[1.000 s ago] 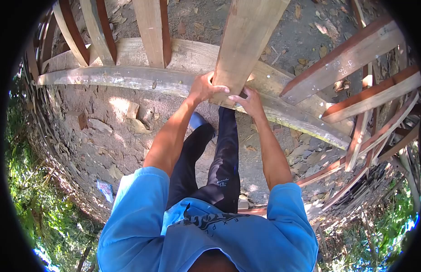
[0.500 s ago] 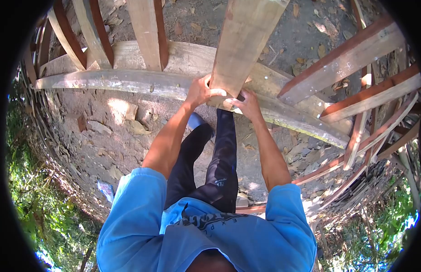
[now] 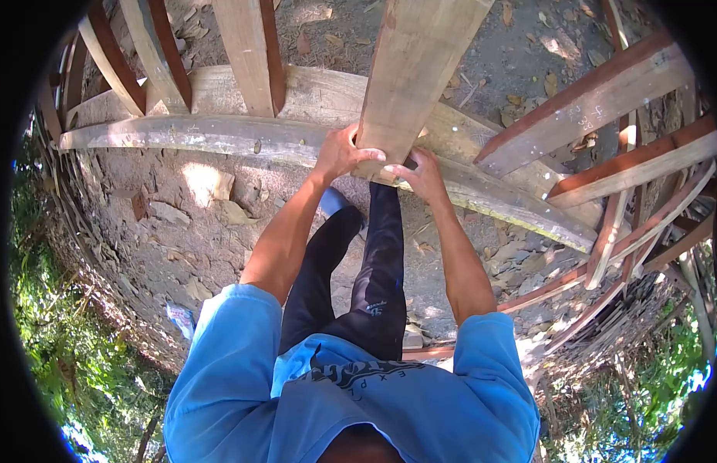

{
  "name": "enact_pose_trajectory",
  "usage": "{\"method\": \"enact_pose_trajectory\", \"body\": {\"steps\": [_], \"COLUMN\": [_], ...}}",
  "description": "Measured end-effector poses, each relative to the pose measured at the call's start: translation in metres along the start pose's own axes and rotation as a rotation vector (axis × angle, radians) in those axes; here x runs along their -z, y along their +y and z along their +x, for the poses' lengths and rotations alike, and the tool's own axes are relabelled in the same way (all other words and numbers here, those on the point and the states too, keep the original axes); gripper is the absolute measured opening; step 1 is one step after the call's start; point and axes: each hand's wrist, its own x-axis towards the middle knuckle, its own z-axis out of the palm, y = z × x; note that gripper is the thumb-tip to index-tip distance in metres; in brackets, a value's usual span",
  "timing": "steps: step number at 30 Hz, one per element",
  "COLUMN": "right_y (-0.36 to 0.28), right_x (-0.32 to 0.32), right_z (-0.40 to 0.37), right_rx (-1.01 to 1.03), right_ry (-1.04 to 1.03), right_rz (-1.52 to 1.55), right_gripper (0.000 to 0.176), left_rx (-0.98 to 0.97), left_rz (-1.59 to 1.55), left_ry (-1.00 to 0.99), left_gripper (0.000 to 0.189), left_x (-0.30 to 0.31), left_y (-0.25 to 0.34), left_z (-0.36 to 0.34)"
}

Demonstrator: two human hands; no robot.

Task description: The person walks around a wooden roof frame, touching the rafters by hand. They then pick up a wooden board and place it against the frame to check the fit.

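Note:
A wide wooden plank [image 3: 415,73] rises from a long horizontal beam [image 3: 242,139], its lower end between my hands. My left hand [image 3: 347,154] grips the plank's left edge, thumb lying across its face. On the right edge, my right hand [image 3: 421,174] is closed round the plank's lower end, with its thumb pointing inward. The two thumb tips nearly meet at the bottom of the plank. The fingers behind the wood are partly hidden.
Several other boards [image 3: 253,62] stand along the beam to the left. Reddish-edged boards [image 3: 590,104] slant at the right. Dry leaves and wood scraps [image 3: 208,185] litter the ground. A stack of long timber strips [image 3: 628,309] lies at the lower right.
My right thumb has shifted slightly left and up, closer to the left thumb. Both hands remain on the plank.

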Motion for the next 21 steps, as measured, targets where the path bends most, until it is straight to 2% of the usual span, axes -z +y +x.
{"method": "enact_pose_trajectory", "body": {"steps": [2,4,5,8,11,13,15,16,18,19,20,21], "right_y": [-0.001,-0.01,-0.016,-0.037,-0.057,-0.04,-0.064,-0.072,-0.08,-0.08,-0.073,-0.059], "right_x": [-0.004,0.0,0.001,0.001,0.008,0.005,0.018,0.022,0.018,0.012,0.001,-0.014], "right_z": [-0.001,-0.004,-0.01,-0.037,-0.09,-0.135,-0.191,-0.217,-0.269,-0.293,-0.316,-0.34], "right_rx": [-0.006,-0.001,-0.009,-0.067,-0.168,-0.176,-0.342,-0.424,-0.554,-0.602,-0.554,-0.51], "right_ry": [-0.004,-0.008,0.027,0.197,0.412,0.504,0.362,0.263,0.129,0.101,0.159,0.212], "right_rz": [0.01,0.034,-0.11,-0.488,-0.377,-0.387,-0.325,-0.29,-0.24,-0.225,-0.181,-0.139], "right_gripper": [0.054,0.058,0.06,0.07,0.068,0.067,0.058,0.056,0.054,0.052,0.053,0.054], "left_rx": [-0.01,0.032,0.036,-0.001,-0.025,-0.001,0.036,0.059,0.211,0.274,0.334,0.213], "left_rz": [0.025,0.008,-0.001,0.245,0.154,0.18,0.122,0.055,0.154,0.201,0.246,0.27], "left_ry": [0.018,-0.081,-0.122,0.138,0.205,0.194,0.172,0.159,0.135,0.107,0.081,0.037], "left_gripper": [0.067,0.074,0.077,0.084,0.092,0.088,0.084,0.083,0.075,0.072,0.069,0.069], "left_x": [-0.001,0.003,0.005,0.009,0.044,0.07,0.091,0.103,0.119,0.118,0.118,0.124], "left_y": [0.001,0.006,0.009,0.016,0.039,0.047,0.047,0.043,0.021,-0.026,-0.071,-0.088], "left_z": [-0.003,-0.006,-0.006,-0.025,-0.081,-0.129,-0.191,-0.225,-0.289,-0.318,-0.343,-0.373]}}
